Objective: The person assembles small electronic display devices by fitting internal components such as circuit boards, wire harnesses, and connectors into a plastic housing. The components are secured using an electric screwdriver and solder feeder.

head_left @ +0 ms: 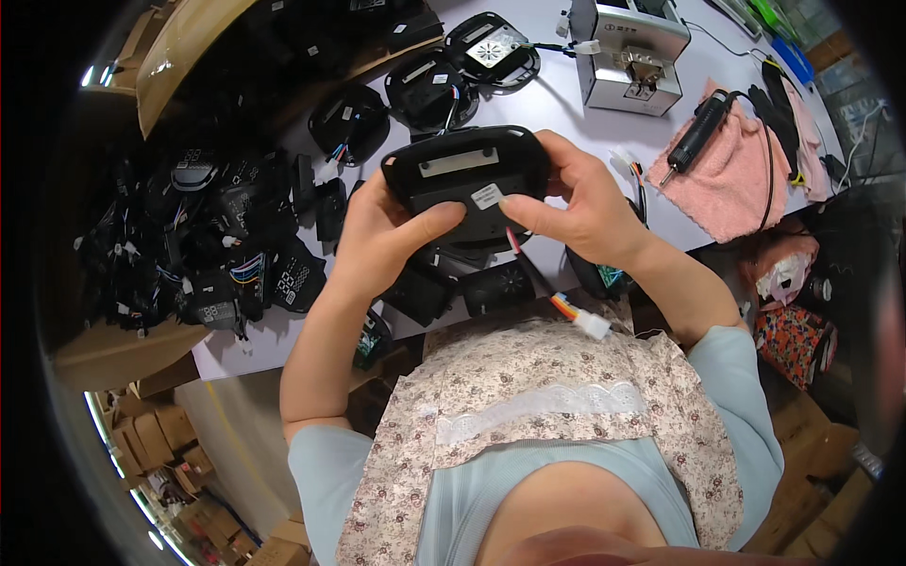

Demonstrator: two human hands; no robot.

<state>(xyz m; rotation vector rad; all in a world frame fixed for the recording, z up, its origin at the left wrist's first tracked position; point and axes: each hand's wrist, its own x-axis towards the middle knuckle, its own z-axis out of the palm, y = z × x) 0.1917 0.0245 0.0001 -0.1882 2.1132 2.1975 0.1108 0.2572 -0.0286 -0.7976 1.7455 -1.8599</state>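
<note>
Between both hands I hold a black plastic display unit above the table, its back with a small white label turned up. A short cable with a white connector hangs from it toward my apron. My left hand grips its left side, thumb lying on the back. My right hand grips the right side, with the thumb tip beside the label. Beyond the held unit lie similar black units with cables: one at the left, one in the middle and one with a silver plate.
A heap of black display units fills the left of the white table. A metal machine stands at the back. At the right, a black electric screwdriver rests on a pink cloth. More black parts lie near the front edge.
</note>
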